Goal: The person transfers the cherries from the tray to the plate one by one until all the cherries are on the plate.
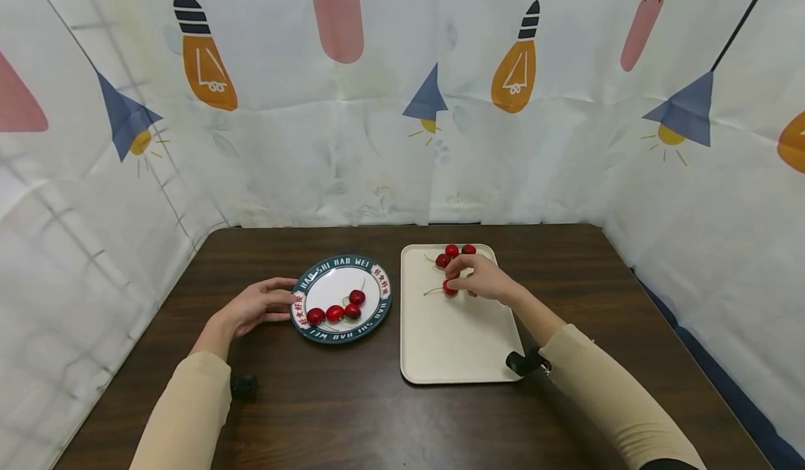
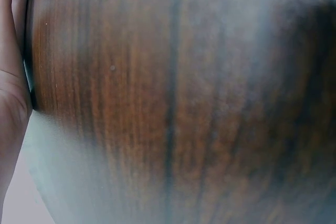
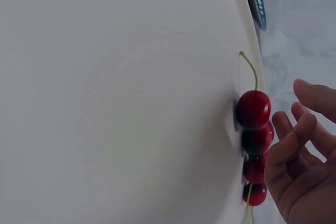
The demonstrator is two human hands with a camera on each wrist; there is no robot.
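My left hand (image 1: 260, 306) rests at the left rim of a round plate (image 1: 336, 339) with a dark teal border, its fingers extended and touching the edge. Several red cherries (image 1: 335, 313) lie on the plate's white middle. Over the far part of a cream rectangular tray (image 1: 462, 348) is my right hand (image 1: 481, 278), thumb and index finger apart beside a stemmed cherry (image 1: 449, 290). More red cherries (image 1: 443, 260) sit at the tray's far end. In the right wrist view, a gap shows between the fingers (image 3: 304, 124) and the nearest cherry (image 3: 253, 109).
Plate and tray stand side by side on a dark brown wooden table (image 1: 339, 414). A white cloth (image 1: 283, 163) printed with lamps and bulbs hangs behind and along both sides. Black wrist straps (image 1: 527, 362) are worn near the sleeves.
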